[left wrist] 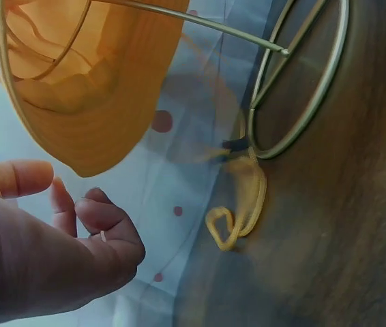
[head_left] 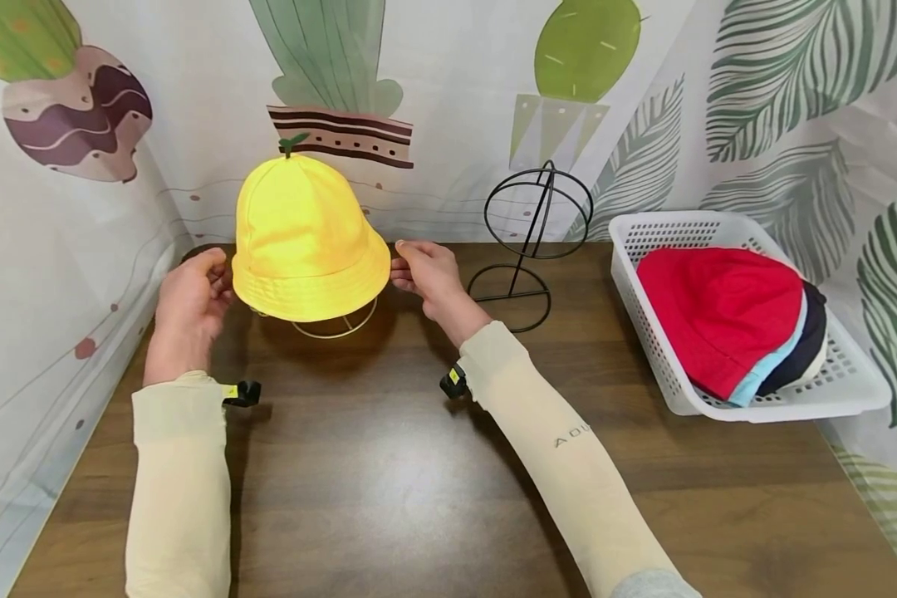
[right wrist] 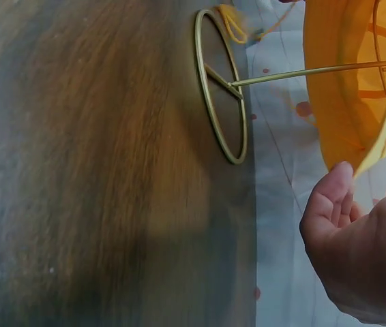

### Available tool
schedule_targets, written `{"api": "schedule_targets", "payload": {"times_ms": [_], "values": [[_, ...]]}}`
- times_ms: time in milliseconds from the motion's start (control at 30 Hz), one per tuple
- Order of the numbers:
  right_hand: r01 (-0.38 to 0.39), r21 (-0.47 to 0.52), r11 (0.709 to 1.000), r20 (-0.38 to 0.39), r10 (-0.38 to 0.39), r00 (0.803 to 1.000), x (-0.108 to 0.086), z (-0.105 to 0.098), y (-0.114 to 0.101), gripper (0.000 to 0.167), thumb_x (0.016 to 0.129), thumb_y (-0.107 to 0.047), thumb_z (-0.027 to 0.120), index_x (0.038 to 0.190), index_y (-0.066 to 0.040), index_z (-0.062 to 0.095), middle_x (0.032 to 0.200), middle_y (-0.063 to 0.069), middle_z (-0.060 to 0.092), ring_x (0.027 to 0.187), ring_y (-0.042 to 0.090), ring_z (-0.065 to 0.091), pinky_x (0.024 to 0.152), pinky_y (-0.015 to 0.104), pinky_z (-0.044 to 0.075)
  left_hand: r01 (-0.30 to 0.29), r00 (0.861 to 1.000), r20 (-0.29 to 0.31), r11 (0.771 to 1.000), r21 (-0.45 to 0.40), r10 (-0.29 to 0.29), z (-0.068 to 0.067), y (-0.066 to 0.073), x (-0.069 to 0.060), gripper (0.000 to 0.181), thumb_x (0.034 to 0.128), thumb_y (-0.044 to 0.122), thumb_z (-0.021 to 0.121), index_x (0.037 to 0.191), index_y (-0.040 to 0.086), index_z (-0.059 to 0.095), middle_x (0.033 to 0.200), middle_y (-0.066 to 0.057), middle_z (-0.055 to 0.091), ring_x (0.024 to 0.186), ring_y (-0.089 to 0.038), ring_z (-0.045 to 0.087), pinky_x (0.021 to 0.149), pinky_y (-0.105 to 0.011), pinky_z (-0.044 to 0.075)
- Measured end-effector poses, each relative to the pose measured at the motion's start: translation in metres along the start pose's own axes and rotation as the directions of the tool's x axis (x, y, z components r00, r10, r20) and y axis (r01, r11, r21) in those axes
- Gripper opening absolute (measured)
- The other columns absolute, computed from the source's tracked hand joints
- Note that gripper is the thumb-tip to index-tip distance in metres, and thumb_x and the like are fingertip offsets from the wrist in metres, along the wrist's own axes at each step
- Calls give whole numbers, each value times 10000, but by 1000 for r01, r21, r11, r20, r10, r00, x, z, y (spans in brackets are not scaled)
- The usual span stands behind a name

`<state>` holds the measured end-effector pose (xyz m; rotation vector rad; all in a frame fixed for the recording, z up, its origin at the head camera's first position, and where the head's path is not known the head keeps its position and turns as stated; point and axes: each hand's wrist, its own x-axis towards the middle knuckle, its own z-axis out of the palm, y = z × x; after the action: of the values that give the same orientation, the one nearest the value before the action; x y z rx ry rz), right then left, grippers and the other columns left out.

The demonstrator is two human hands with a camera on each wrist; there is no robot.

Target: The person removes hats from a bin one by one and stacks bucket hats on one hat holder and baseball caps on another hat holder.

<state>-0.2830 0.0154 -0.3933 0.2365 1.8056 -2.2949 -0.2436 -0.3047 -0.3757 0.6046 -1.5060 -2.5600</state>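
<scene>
A yellow bucket hat [head_left: 302, 228] with a green sprout on its crown sits on a gold wire stand [left wrist: 302, 82], brim down. At the brim's left side is my left hand [head_left: 190, 311], its fingers loosely bent; the left wrist view shows a small gap between them and the brim. My right hand [head_left: 433, 278] is at the brim's right edge, thumb and fingers apart. In the right wrist view its fingertips [right wrist: 341, 178] overlap the brim's edge; whether they touch it I cannot tell. A yellow cord [left wrist: 237, 221] hangs by the stand's base.
Right of the hat stands a black wire hat stand [head_left: 523, 249] with nothing on it. A white perforated basket [head_left: 661, 370] at the right holds a red hat [head_left: 721, 307] over light blue, dark and cream ones. A printed curtain [head_left: 456, 83] backs the wooden table [head_left: 389, 465].
</scene>
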Motion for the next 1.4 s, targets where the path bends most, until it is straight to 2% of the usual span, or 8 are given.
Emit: {"api": "schedule_targets", "payload": {"times_ms": [200,300,367,533,667,933,1167,1400], "values": [[58,-38,998,39,-56,998,-10,-10,-1,364,1063,-271,676,1311,-5,677,986,138,743,802,173,722,765,301,639,-99,994,-43,990,100,104,9,3,-5,84,1026,135,669,952,98,654,848,9,541,776,-149,537,593,-239,439],[94,-41,995,52,-92,994,-16,-11,-2,308,1062,-279,676,1261,-47,705,1025,150,758,862,211,741,808,333,642,-155,985,-56,976,156,165,16,6,-10,114,1025,197,677,972,112,621,921,7,523,830,-148,526,608,-225,401],[126,-43,991,63,-123,990,-20,-12,-2,276,1062,-274,675,1236,-65,720,1049,162,763,919,260,753,817,341,642,-192,977,-50,960,205,206,20,8,-15,157,1026,254,686,997,119,611,976,4,521,875,-147,534,638,-223,397],[204,-57,977,99,-198,975,-29,-15,0,270,1060,-267,672,1233,-65,724,1121,200,755,1076,387,733,855,382,638,-277,958,-2,930,241,286,28,13,-29,196,1038,305,682,1033,111,655,1023,-8,540,913,-152,559,678,-229,394],[237,-76,969,122,-227,966,-37,-18,0,271,1060,-269,673,1240,-73,722,1166,227,744,1090,386,730,902,438,627,-327,942,6,912,249,336,34,18,-37,191,1035,303,693,1004,115,694,1013,-19,565,913,-154,578,684,-230,406],[320,-75,944,164,-305,938,-56,-22,-7,236,1068,-203,660,1233,-58,747,1145,261,742,1019,364,751,913,509,616,-426,901,58,850,311,430,53,23,-58,197,1022,308,726,1003,117,682,1001,-30,580,918,-154,589,693,-226,428],[404,-72,912,225,-380,897,-73,-23,-16,246,1072,-169,648,1242,-7,723,1132,287,725,1027,409,729,904,495,619,-520,851,91,808,277,516,68,25,-76,91,1008,182,723,982,95,713,978,-29,597,856,-153,625,659,-204,433],[467,-66,882,235,-441,866,-90,-31,-27,225,1067,-147,656,1230,-12,731,1094,249,735,996,361,746,886,465,628,-585,811,145,774,243,567,81,24,-93,86,1008,125,708,967,51,726,965,-50,615,826,-165,627,657,-207,431]]}}
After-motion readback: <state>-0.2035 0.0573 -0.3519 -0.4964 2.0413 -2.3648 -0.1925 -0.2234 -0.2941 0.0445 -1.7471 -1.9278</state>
